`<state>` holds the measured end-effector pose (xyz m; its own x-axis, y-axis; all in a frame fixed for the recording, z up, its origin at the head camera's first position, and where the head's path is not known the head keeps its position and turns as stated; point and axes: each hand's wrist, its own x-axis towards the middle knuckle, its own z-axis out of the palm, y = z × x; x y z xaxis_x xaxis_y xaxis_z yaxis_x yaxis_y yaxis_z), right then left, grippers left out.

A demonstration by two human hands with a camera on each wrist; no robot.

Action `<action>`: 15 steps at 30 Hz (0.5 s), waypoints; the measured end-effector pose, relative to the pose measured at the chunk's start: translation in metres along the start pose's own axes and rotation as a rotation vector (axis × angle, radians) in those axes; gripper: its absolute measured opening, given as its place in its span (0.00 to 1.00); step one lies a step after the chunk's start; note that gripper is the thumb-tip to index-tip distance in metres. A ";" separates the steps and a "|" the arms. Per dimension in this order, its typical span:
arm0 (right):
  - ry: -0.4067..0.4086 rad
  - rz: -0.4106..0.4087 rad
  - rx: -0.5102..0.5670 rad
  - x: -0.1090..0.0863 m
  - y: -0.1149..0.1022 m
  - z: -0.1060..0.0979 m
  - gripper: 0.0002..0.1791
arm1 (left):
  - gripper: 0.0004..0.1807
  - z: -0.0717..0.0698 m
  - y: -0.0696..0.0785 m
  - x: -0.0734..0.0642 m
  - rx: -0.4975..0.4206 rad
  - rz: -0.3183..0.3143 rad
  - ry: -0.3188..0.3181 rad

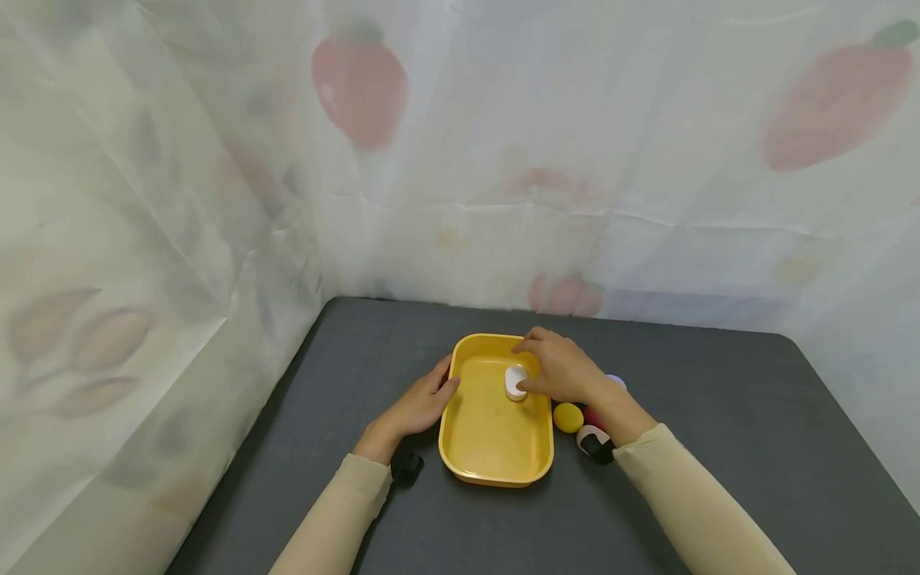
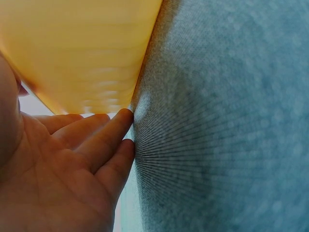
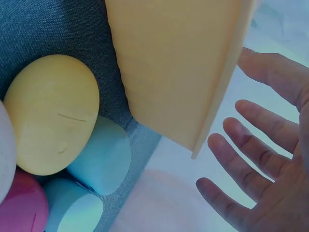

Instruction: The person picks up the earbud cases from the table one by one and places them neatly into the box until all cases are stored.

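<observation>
A yellow rectangular tray (image 1: 496,447) stands on the dark grey table. My left hand (image 1: 420,402) holds its left side, thumb over the rim. In the left wrist view, the left fingers (image 2: 104,140) lie nearly straight against the tray's outer wall. Inside the tray is a small white rounded piece (image 1: 514,378) with a beige side. Over the tray's right rim reaches my right hand (image 1: 564,369), its thumb right by the white piece. The right wrist view shows that hand's fingers (image 3: 248,166) spread, nothing visible between them; the thumb tip is partly hidden by the tray rim.
Right of the tray cluster a yellow rounded piece (image 3: 55,116), a magenta piece (image 3: 21,205) and light blue pieces (image 3: 104,157). A purple piece (image 1: 616,381) shows behind the right wrist. Black wrist gear (image 1: 407,469) sits at the left wrist. Printed sheets (image 1: 467,160) hang behind the table.
</observation>
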<state>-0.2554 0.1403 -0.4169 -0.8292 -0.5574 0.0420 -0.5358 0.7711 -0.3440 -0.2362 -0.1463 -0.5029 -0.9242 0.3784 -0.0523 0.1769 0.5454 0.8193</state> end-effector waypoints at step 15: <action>0.039 0.023 0.023 -0.010 0.005 -0.003 0.31 | 0.32 0.001 -0.001 0.001 -0.012 0.013 0.002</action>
<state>-0.2507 0.1505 -0.4161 -0.8470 -0.5270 0.0698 -0.5130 0.7760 -0.3669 -0.2367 -0.1452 -0.5042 -0.9226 0.3836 -0.0407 0.1846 0.5316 0.8266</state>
